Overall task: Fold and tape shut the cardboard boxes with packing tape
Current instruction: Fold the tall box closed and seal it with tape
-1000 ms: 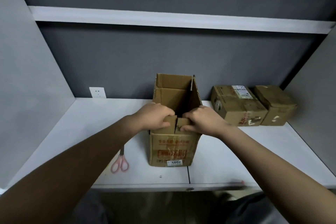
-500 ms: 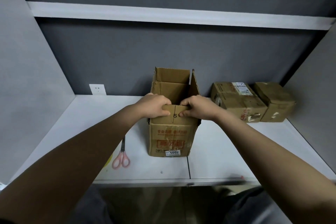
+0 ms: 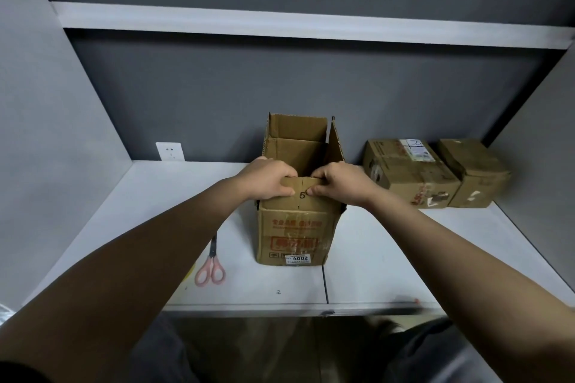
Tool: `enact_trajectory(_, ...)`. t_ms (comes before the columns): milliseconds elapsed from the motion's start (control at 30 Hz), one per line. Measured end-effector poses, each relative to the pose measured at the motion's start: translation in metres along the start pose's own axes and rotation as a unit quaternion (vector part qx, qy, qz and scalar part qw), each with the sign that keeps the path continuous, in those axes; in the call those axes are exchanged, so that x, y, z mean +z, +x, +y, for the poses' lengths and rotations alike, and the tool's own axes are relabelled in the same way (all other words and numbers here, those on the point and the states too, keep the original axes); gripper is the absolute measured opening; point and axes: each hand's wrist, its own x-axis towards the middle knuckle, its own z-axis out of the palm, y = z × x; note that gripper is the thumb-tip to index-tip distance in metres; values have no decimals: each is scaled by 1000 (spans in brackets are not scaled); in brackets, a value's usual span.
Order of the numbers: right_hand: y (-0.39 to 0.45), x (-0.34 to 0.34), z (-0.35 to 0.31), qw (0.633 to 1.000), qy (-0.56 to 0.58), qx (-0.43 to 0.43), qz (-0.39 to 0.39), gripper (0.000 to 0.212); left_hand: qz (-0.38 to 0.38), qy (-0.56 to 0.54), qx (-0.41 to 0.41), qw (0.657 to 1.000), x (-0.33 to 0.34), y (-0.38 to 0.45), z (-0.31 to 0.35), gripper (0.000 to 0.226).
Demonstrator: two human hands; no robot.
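Observation:
An open cardboard box (image 3: 294,233) with red print and a "4002" label stands upright in the middle of the white table (image 3: 389,264). Its far and right flaps stand up. My left hand (image 3: 268,179) and my right hand (image 3: 339,180) both grip the top edge of the near flap, which is marked "5", fingers curled over it into the box. The hands nearly touch each other. No packing tape roll is plainly in view.
Pink-handled scissors (image 3: 211,267) lie on the table left of the box, beside my left forearm. Two closed cardboard boxes (image 3: 407,174) (image 3: 473,171) sit at the back right. A wall socket (image 3: 169,151) is at the back left. Grey walls enclose the table.
The near flap, bent inward a second ago, has been lifted and straightened in both hands. The box sits a little farther from the table's front edge.

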Motion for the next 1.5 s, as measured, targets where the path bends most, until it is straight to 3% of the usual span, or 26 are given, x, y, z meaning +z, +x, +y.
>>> enact_trajectory(133,7,5,-8,999,-37,-31,2,26,32,34,3,999,7,0,-1,11)
enact_trajectory(233,10,5,-9,998,-39,-37,17,24,61,-21,-24,998,9,-3,-4,30)
enact_trajectory(367,12,8,-7,999,-28,-40,21,18,65,-35,-24,997,8,-3,-2,36)
enact_trajectory(700,13,19,-1,996,-21,-45,68,35,77,-36,-24,996,7,-5,2,37)
enact_trajectory(933,10,10,-5,998,-43,-29,35,34,108,16,-1,994,8,-14,5,33)
enact_trajectory(1000,9,2,-7,998,-62,-18,25,35,143,-25,1,989,2,-20,0,28)
enact_trajectory(1100,5,-13,-15,989,-58,-19,131,34,269,-156,-41,950,-9,-38,-13,13)
enact_trajectory(1200,0,-14,-43,947,-60,-108,297,27,345,-221,-147,900,-13,-67,-29,10)
enact_trajectory(1267,1,-4,-74,928,-90,-189,309,30,333,-175,-218,900,-5,-90,-50,10)
enact_trajectory(1333,8,17,-100,921,-132,-254,265,35,284,-132,-267,911,10,-113,-75,13)
enact_trajectory(1433,27,61,-134,929,-152,-295,163,32,127,-63,-324,935,38,-147,-114,25)
enact_trajectory(1500,39,90,-151,949,-158,-262,75,30,1,8,-322,947,56,-164,-132,34)
